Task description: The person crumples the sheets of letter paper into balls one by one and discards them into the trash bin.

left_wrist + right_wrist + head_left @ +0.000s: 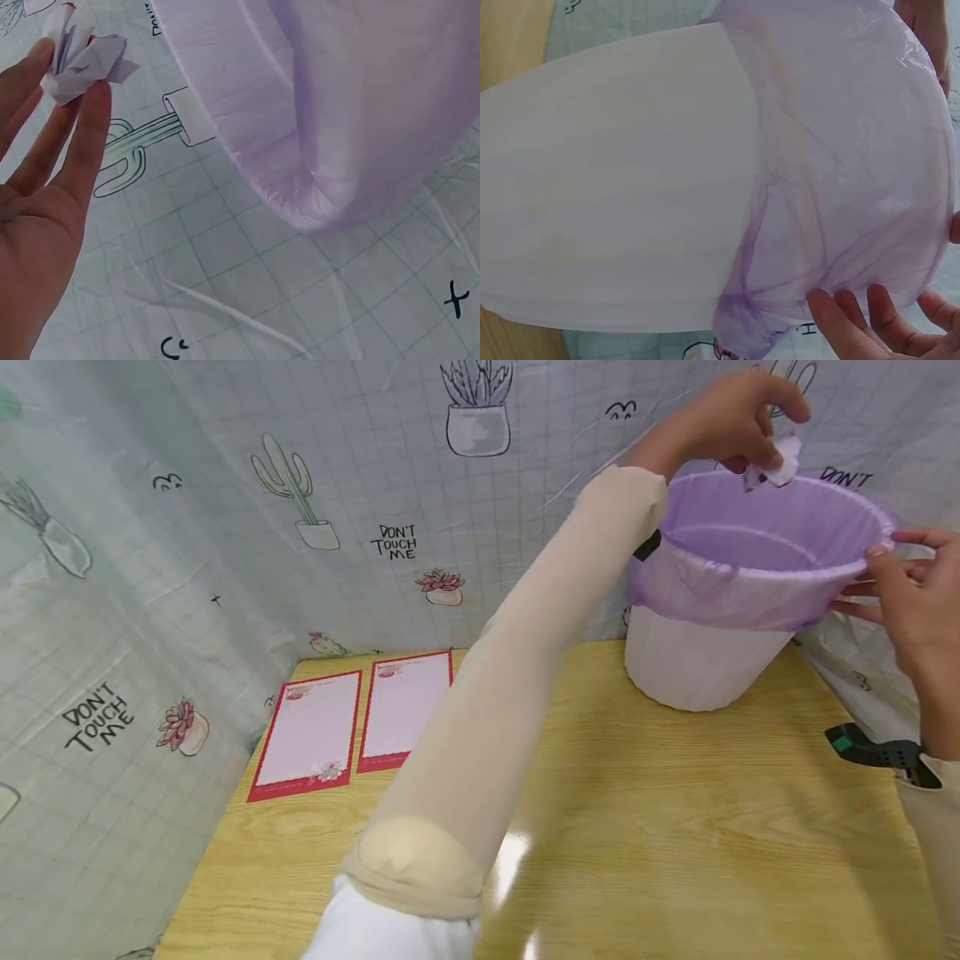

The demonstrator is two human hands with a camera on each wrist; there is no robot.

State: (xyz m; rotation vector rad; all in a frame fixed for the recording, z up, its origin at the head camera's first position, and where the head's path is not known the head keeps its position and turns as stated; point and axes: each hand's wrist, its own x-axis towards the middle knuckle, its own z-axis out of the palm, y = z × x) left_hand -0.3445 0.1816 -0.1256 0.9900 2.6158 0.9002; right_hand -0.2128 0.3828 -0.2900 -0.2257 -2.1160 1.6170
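Observation:
In the head view my left hand (731,427) is raised at the far side of a white trash bin (690,664), over its mouth. A crumpled piece of paper (86,64), white with bits of red, is pinched between its thumb and fingertips. The bin stands upright, lined with a purple plastic bag (742,602) folded down over the rim. My right hand (926,606) grips the bin's rim from the right, thumb on top and fingers spread against the bag outside, as the right wrist view shows.
Two white paper sheets with red borders, a left sheet (311,735) and a right sheet (405,710), lie at the back left of the wooden table (675,827). My left forearm partly covers the right one. A cactus-printed curtain (337,585) hangs behind the table and along its left.

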